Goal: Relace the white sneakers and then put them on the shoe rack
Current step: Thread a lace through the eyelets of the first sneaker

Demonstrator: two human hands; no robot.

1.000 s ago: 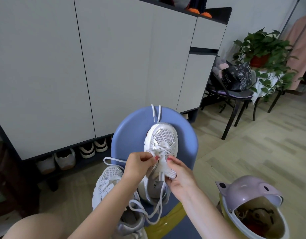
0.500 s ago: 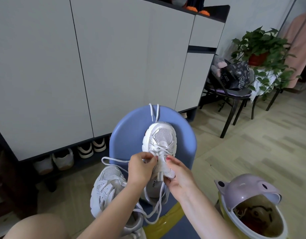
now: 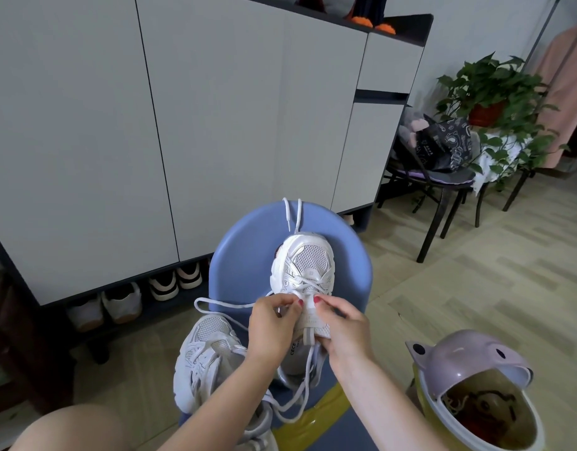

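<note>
Standing along the far wall, big white cabinet w/ an open shoe rack slot at its base, other pairs already in it; that is the drop-off later. Far right: dark chair carrying a bag, potted plant behind it. Near right: lilac-lidded bin, lid tipped open.

Centre: blue stool is bearing sneaker 1, toe pointing far, two lace ends trailing over the stool's far edge. Sneaker 2 is leaning at the stool's near-left side, lace slack, a loop lying across the seat.

Left hand and right hand are meeting at the tongue of sneaker 1. Left fingers are curling in, pinching lace at the lower eyelets; right thumb and forefinger are pinching the tongue edge, rest of fingers curled under it.

Change vs 1 s ago: hardly any. Hands are sitting at the same eyelet row, fingertips a touch closer to the crossings; shoes are not shifting. Judging: threading is in mid-step, lacing reaching only the far rows so far. Sneaker 2 looks not yet done, rack step far off.
</note>
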